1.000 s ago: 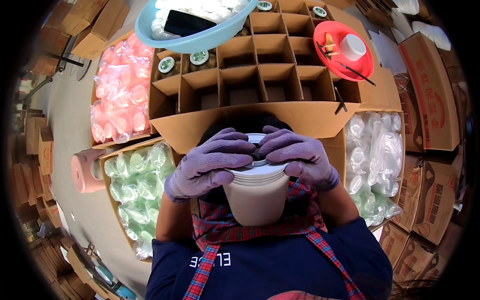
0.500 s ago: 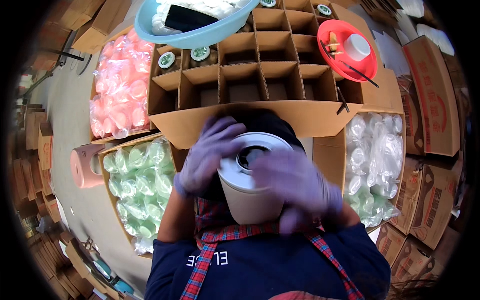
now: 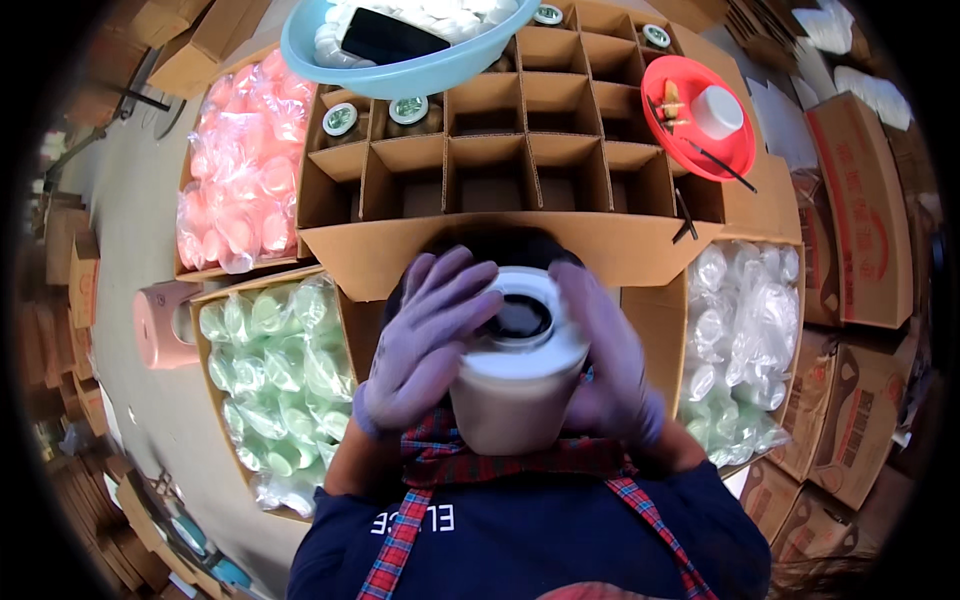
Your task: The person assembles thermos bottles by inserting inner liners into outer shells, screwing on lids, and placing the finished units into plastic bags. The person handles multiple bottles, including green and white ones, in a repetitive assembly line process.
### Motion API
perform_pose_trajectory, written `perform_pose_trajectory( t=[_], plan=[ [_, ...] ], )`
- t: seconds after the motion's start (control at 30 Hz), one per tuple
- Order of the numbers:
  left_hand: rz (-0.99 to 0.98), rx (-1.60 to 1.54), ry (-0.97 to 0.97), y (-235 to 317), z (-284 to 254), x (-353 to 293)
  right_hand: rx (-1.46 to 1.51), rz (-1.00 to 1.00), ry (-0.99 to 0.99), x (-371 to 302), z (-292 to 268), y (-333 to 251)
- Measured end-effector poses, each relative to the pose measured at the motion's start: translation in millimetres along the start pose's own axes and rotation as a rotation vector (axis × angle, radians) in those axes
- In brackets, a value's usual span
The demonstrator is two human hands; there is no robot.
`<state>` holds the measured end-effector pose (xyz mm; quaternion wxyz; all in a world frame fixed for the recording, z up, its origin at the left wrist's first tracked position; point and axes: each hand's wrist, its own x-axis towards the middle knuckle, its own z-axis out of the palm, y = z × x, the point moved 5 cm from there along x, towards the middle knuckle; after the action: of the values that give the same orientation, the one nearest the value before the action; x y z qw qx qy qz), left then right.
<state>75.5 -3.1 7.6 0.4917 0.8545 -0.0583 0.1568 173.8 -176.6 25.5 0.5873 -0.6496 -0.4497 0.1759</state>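
Upright against my apron stands a round whitish container (image 3: 515, 412) with a paler rim and a dark round opening on top. My left hand (image 3: 430, 330), in a purple glove, has its fingers spread beside the container's left side, the fingertips near the rim. On the other side is my right hand (image 3: 612, 355), gloved alike and somewhat blurred, with its fingers stretched out along the rim. Whether either palm touches the container is hard to make out. Neither hand wraps round it.
Ahead is a divided cardboard box (image 3: 490, 180) with several green-topped items. On it rest a blue basin (image 3: 400, 75) with a phone (image 3: 395, 38) and a red dish (image 3: 700, 150). Cartons of bagged pink (image 3: 245, 170), green (image 3: 280, 370) and clear (image 3: 745, 320) pieces flank me. A pink stool (image 3: 160, 330) stands left.
My right hand has moved off the top of the container to its right side. My left hand has shifted slightly down and outward, baring more of the opening.
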Motion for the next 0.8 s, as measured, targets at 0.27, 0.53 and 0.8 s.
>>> perform_pose_trajectory(
  t=[0.27,0.53,0.8],
  plan=[
    [-0.195,0.201,0.008,-43.6,6.6,-6.9,-0.337,-0.273,-0.341,-24.6,15.5,-30.8],
    [-0.242,0.744,-0.011,-90.0,17.2,-27.9,-0.440,-0.293,-0.177,-21.5,14.9,-33.1],
    [-0.247,0.415,0.029,-61.3,6.1,-5.8,-0.581,-0.362,-0.372,-42.1,9.9,-20.5]
  ],
)
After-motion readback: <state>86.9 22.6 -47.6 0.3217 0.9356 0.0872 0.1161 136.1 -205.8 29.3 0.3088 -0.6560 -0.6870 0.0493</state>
